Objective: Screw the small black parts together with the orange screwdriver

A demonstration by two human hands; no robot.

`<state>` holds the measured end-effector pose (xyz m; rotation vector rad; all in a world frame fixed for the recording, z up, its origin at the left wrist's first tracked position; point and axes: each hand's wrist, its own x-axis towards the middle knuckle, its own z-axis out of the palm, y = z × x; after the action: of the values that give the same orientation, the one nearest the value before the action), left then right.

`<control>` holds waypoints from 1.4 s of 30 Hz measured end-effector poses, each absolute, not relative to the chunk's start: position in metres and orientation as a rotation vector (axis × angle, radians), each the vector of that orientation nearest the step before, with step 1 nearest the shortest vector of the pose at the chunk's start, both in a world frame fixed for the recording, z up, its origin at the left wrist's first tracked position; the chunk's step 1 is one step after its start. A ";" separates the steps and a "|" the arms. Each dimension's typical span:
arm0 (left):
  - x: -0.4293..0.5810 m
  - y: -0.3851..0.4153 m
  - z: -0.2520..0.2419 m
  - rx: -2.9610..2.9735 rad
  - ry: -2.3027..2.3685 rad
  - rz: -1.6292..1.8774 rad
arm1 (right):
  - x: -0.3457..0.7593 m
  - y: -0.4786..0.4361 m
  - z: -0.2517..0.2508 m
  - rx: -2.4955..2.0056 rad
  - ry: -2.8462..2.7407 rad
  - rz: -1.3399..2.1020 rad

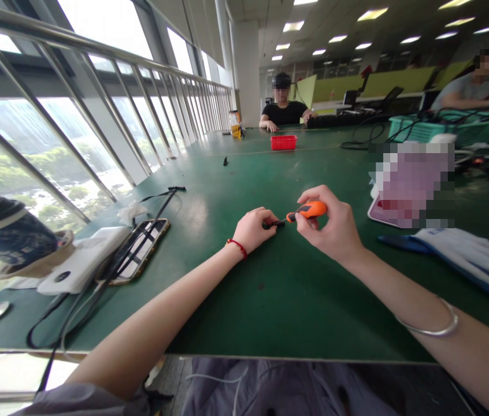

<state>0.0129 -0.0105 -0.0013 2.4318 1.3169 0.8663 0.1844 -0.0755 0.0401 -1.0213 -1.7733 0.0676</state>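
My right hand [331,222] is closed around the orange and black handle of a screwdriver [314,210], whose thin shaft points left. The screwdriver's tip meets or nearly meets a small black part [280,223] low over the green table [227,300]. With fingers curled, my left hand [256,227] pinches that part, and most of it is hidden behind the fingers. Its exact kind is too small to make out.
White-and-blue work gloves [465,254] and a partly blurred phone [394,214] lie at right. A phone [144,248], power bank [84,260] and cup [6,231] stand left. Farther off are a red tray [283,143], a teal basket [413,130] with cables and two people.
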 end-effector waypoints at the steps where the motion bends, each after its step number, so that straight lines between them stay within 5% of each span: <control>1: 0.013 -0.010 -0.001 2.432 1.317 0.865 | 0.185 -0.075 0.040 -1.011 -1.771 0.062; 42: 0.013 -0.010 -0.002 2.465 1.313 0.850 | 0.184 -0.074 0.040 -0.993 -1.757 0.019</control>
<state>0.0131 -0.0098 -0.0017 2.4648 1.3127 0.8496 0.1842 -0.0742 0.0395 -0.9926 -1.7568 0.0189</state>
